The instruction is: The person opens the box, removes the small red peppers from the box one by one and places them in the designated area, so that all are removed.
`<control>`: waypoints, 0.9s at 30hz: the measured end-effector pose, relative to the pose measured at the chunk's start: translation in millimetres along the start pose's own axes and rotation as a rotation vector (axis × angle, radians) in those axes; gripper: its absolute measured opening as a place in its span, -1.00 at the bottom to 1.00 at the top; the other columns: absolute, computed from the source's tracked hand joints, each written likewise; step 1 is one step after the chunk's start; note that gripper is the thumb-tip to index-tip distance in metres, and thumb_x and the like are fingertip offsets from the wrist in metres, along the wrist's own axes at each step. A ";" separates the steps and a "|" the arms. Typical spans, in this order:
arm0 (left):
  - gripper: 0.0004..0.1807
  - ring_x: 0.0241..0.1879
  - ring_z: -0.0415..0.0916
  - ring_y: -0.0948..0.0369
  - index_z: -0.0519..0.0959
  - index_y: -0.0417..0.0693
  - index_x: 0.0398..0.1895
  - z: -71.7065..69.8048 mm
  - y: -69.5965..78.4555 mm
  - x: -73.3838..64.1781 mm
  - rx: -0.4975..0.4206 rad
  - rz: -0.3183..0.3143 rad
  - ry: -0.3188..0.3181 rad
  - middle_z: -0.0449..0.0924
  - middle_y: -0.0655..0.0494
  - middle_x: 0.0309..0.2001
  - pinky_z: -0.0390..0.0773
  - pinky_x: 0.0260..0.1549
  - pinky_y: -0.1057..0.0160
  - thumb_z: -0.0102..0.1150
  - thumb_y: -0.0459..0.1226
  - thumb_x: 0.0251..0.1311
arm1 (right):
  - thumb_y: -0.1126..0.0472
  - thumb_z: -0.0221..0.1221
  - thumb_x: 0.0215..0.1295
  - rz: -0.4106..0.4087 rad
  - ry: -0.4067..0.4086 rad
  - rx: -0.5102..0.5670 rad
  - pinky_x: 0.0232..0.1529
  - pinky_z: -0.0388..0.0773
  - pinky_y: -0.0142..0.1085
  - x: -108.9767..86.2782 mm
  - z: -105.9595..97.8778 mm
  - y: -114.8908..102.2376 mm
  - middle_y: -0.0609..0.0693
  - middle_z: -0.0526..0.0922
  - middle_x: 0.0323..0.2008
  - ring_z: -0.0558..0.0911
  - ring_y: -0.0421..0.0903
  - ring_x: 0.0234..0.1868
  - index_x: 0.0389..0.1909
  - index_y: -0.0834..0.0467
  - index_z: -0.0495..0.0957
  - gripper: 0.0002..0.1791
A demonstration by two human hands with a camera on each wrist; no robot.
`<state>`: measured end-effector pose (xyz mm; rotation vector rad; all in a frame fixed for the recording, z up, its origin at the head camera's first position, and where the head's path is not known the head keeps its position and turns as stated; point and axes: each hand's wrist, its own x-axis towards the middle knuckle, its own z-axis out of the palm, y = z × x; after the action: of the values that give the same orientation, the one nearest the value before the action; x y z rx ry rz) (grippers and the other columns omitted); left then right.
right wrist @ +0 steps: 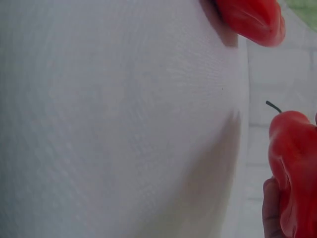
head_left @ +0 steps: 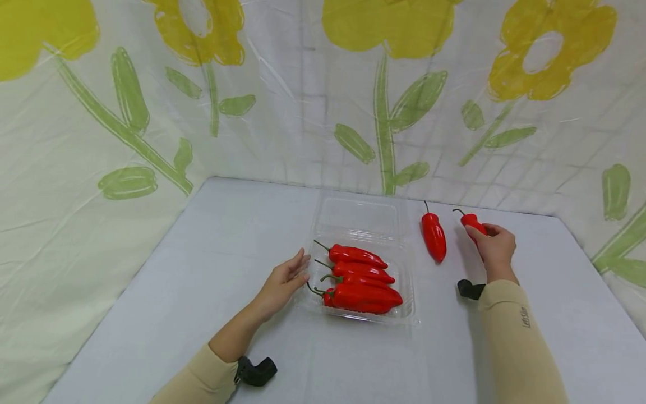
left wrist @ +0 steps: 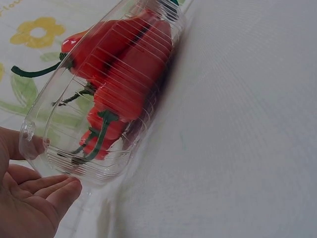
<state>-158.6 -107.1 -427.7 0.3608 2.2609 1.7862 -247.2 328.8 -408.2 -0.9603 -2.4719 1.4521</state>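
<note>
My right hand (head_left: 497,247) grips a long red pepper (head_left: 469,219) at the back right of the table, its thin stem pointing up and left. Part of that pepper (right wrist: 296,168) shows large in the right wrist view, above the table surface. My left hand (head_left: 280,285) is at the left edge of a clear plastic clamshell box (head_left: 411,303), its fingers extended against the side. Several red peppers (head_left: 365,295) lie side by side in the box, stems to the left. Through the clear wall, peppers (left wrist: 131,82) also appear in the left wrist view.
Another red pepper (head_left: 434,237) lies on the table between the box and my right hand. The box's lid (head_left: 358,215) is folded back behind it. A white cloth (head_left: 227,241) covers the table, and a flower-print curtain (head_left: 282,112) hangs behind.
</note>
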 end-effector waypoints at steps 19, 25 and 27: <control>-0.33 0.37 0.13 -0.02 -0.05 -0.35 0.41 1.0 -0.1 -0.5 -0.001 -0.006 0.005 0.15 -0.22 0.37 0.31 0.20 0.08 -0.05 -0.41 0.31 | -0.20 0.06 0.23 0.046 -0.058 -0.053 0.31 0.33 -0.04 11.2 6.1 8.5 0.19 0.17 0.38 0.19 0.12 0.33 0.38 0.19 0.16 -0.19; -0.33 0.38 0.13 0.01 -0.05 -0.32 0.42 0.7 0.4 -1.1 -0.009 -0.016 0.008 0.15 -0.20 0.38 0.32 0.20 0.07 -0.05 -0.39 0.31 | -0.17 0.06 0.25 0.033 -0.060 -0.082 0.30 0.35 -0.03 12.2 9.1 7.9 0.22 0.18 0.36 0.20 0.14 0.32 0.37 0.20 0.15 -0.21; -0.34 0.37 0.13 -0.01 -0.04 -0.33 0.41 0.8 0.1 -1.1 -0.005 -0.011 0.011 0.15 -0.21 0.38 0.33 0.19 0.07 -0.05 -0.40 0.31 | -0.15 0.07 0.25 0.032 -0.059 -0.094 0.28 0.36 -0.03 12.2 10.3 7.5 0.24 0.20 0.34 0.21 0.14 0.30 0.37 0.21 0.16 -0.22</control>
<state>-157.3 -106.7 -427.7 0.3381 2.2616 1.7924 -257.6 330.7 -422.3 -0.9924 -2.5999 1.4045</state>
